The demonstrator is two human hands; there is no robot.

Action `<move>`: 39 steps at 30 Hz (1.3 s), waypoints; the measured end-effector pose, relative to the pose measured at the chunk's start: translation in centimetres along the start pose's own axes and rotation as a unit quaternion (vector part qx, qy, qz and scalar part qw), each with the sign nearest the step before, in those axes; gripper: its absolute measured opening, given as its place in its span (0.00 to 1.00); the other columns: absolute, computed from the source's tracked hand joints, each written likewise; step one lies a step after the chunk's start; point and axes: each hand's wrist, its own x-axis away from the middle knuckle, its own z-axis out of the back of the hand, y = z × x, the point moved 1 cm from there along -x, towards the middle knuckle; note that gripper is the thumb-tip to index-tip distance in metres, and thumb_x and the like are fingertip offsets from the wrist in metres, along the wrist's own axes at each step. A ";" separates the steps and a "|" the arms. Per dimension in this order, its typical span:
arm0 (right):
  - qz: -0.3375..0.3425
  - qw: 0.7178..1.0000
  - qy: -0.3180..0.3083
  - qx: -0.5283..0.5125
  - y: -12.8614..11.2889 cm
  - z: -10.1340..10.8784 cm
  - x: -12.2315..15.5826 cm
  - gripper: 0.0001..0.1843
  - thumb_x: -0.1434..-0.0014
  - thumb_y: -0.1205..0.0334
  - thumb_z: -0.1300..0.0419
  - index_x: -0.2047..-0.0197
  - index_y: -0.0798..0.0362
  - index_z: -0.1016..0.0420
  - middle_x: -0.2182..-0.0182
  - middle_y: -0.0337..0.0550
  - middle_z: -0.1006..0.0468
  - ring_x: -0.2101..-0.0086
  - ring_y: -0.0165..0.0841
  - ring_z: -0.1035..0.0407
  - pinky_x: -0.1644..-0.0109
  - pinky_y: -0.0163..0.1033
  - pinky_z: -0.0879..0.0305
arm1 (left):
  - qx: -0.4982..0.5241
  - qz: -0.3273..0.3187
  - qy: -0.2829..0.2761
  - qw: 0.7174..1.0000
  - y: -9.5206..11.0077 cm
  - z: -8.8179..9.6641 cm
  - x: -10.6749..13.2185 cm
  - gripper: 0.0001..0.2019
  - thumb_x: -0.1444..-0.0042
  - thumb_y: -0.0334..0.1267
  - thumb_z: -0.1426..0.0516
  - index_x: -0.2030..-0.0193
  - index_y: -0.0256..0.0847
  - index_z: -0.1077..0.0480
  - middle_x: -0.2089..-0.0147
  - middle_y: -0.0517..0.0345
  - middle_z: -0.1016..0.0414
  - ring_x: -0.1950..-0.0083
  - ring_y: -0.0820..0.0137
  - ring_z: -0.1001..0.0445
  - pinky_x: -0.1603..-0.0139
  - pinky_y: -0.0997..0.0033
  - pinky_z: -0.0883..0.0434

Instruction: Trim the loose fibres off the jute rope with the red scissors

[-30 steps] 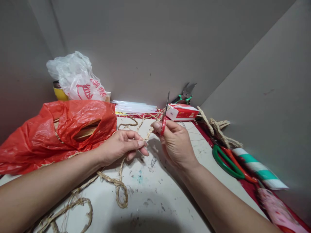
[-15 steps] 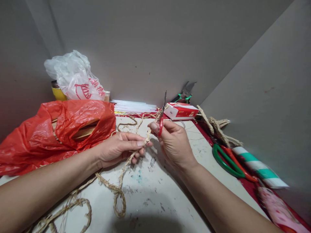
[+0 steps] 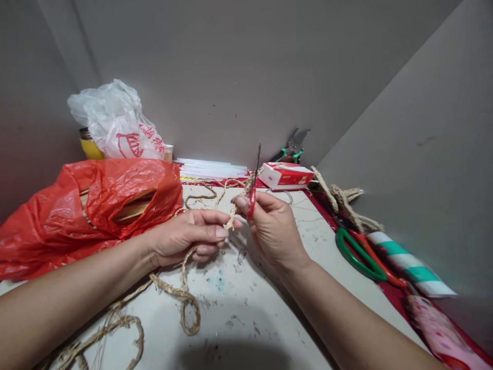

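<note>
My left hand [image 3: 192,234] is closed, pinching a braided straw rope [image 3: 232,215] between thumb and fingers. Small red-handled scissors [image 3: 252,201] are in my right hand [image 3: 277,231], their dark blades pointing up and away. The right thumb and fingertips are also at the pale braid, just beyond the left fingertips. Below the left hand, a thinner twisted straw cord [image 3: 191,314] hangs down and makes a loop on the white tabletop [image 3: 239,288]. Whether the cord still joins the braid inside the left hand is hidden.
At left lies a red plastic bag [image 3: 42,221] with wooden pieces inside, and a white bag [image 3: 115,118] behind it. Clear sticks [image 3: 211,168], a red-white box [image 3: 287,176] and pruning shears [image 3: 295,146] line the back. Large scissors [image 3: 360,257] lie right, beside a striped roll [image 3: 410,262].
The cord stretch below my left hand has dropped and slackened; it no longer runs straight up to the braid at the fingertips. Both hands have shifted only slightly left.
</note>
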 end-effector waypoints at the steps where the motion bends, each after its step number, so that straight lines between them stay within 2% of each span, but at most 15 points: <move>1: 0.000 1.000 0.007 -0.007 0.0 0.0 0.0 0.13 0.53 0.56 0.33 0.79 0.53 0.30 0.80 0.33 0.37 0.75 0.26 0.45 0.69 0.35 0.45 | 0.002 -0.005 0.007 1.000 0.2 0.0 0.0 0.09 0.46 0.32 0.40 0.57 0.39 0.27 0.79 0.68 0.47 0.82 0.84 0.51 0.82 0.82 0.52; 5: -0.025 0.999 0.031 -0.031 0.1 0.1 -0.1 0.13 0.53 0.55 0.33 0.79 0.53 0.30 0.80 0.34 0.36 0.75 0.26 0.43 0.68 0.35 0.45 | 0.000 -0.033 0.040 0.999 0.4 -0.1 0.0 0.07 0.47 0.32 0.39 0.60 0.38 0.26 0.80 0.69 0.49 0.82 0.84 0.53 0.82 0.82 0.54; 9: -0.048 0.999 -0.008 -0.024 0.5 0.6 -0.6 0.15 0.54 0.53 0.33 0.79 0.54 0.30 0.80 0.34 0.36 0.75 0.27 0.42 0.67 0.36 0.43 | 0.004 -0.046 0.078 0.996 0.0 0.0 -0.3 0.06 0.49 0.32 0.38 0.63 0.38 0.27 0.80 0.69 0.48 0.83 0.85 0.52 0.83 0.82 0.54; 11: -0.032 0.999 -0.003 0.038 0.7 1.0 -0.8 0.15 0.52 0.52 0.34 0.78 0.54 0.30 0.80 0.34 0.35 0.75 0.27 0.42 0.68 0.36 0.44 | -0.002 -0.068 0.129 0.989 -0.2 0.1 -0.5 0.07 0.51 0.32 0.37 0.63 0.38 0.27 0.81 0.69 0.46 0.84 0.85 0.52 0.84 0.82 0.55; 13: -0.001 0.992 0.004 0.128 0.7 1.2 -0.9 0.16 0.50 0.51 0.37 0.78 0.54 0.31 0.81 0.34 0.36 0.76 0.27 0.44 0.70 0.35 0.46 | -0.016 -0.110 0.203 0.973 -0.2 0.4 -0.8 0.09 0.52 0.32 0.37 0.63 0.37 0.28 0.82 0.69 0.44 0.85 0.85 0.52 0.84 0.82 0.56; 15: 0.048 0.968 -0.013 0.245 0.6 1.3 -0.7 0.16 0.48 0.53 0.40 0.79 0.53 0.33 0.81 0.34 0.36 0.77 0.27 0.44 0.71 0.35 0.47 | -0.025 -0.150 0.272 0.950 -0.1 0.7 -1.0 0.10 0.54 0.31 0.37 0.64 0.37 0.29 0.83 0.69 0.43 0.86 0.85 0.52 0.85 0.82 0.55; 17: 0.121 0.915 -0.049 0.382 0.4 1.1 -0.5 0.14 0.48 0.56 0.42 0.80 0.52 0.35 0.80 0.36 0.34 0.76 0.28 0.42 0.70 0.35 0.46 | -0.026 -0.174 0.313 0.933 0.0 0.9 -1.1 0.10 0.55 0.31 0.36 0.65 0.36 0.29 0.84 0.70 0.44 0.86 0.84 0.52 0.86 0.82 0.54; 19: 0.188 0.838 -0.080 0.506 0.2 1.0 -0.2 0.12 0.49 0.57 0.42 0.80 0.52 0.35 0.79 0.37 0.32 0.75 0.29 0.39 0.68 0.36 0.46 | -0.023 -0.188 0.329 0.925 0.2 1.0 -1.1 0.10 0.56 0.31 0.36 0.65 0.36 0.30 0.84 0.71 0.45 0.85 0.84 0.51 0.86 0.82 0.52; 21: 0.219 0.775 -0.095 0.585 0.1 1.0 -0.1 0.11 0.50 0.56 0.43 0.79 0.52 0.34 0.79 0.39 0.30 0.74 0.31 0.38 0.67 0.37 0.46 | -0.021 -0.196 0.336 0.921 0.3 1.1 -1.0 0.11 0.56 0.31 0.37 0.64 0.35 0.30 0.84 0.71 0.44 0.85 0.83 0.50 0.86 0.82 0.51; 24: 0.225 0.725 -0.094 0.645 0.0 1.1 -0.1 0.12 0.49 0.53 0.43 0.77 0.52 0.31 0.77 0.41 0.27 0.73 0.33 0.36 0.66 0.38 0.47 | -0.022 -0.199 0.339 0.919 0.3 1.0 -1.0 0.11 0.55 0.31 0.37 0.63 0.35 0.30 0.84 0.71 0.45 0.85 0.83 0.50 0.86 0.82 0.50; 27: 0.231 0.697 -0.100 0.672 -0.1 1.1 -0.1 0.13 0.48 0.52 0.44 0.73 0.53 0.27 0.75 0.42 0.25 0.71 0.35 0.34 0.63 0.40 0.47 | -0.020 -0.198 0.333 0.922 0.3 1.0 -1.0 0.11 0.55 0.31 0.37 0.64 0.35 0.31 0.85 0.71 0.45 0.85 0.83 0.51 0.86 0.82 0.51; 30: 0.233 0.682 -0.107 0.685 -0.2 0.9 0.0 0.14 0.48 0.51 0.44 0.70 0.53 0.25 0.74 0.43 0.24 0.70 0.36 0.33 0.62 0.41 0.48 | -0.020 -0.198 0.320 0.926 0.2 1.0 -1.0 0.11 0.55 0.31 0.37 0.64 0.35 0.32 0.84 0.71 0.45 0.85 0.84 0.51 0.86 0.82 0.50; 39: 0.227 0.677 -0.097 0.693 -0.1 0.9 -0.2 0.15 0.46 0.51 0.45 0.71 0.52 0.24 0.76 0.42 0.24 0.72 0.34 0.34 0.63 0.40 0.49 | -0.019 -0.189 0.309 0.932 0.2 0.9 -0.9 0.13 0.55 0.31 0.37 0.62 0.35 0.32 0.84 0.72 0.46 0.85 0.84 0.51 0.86 0.82 0.50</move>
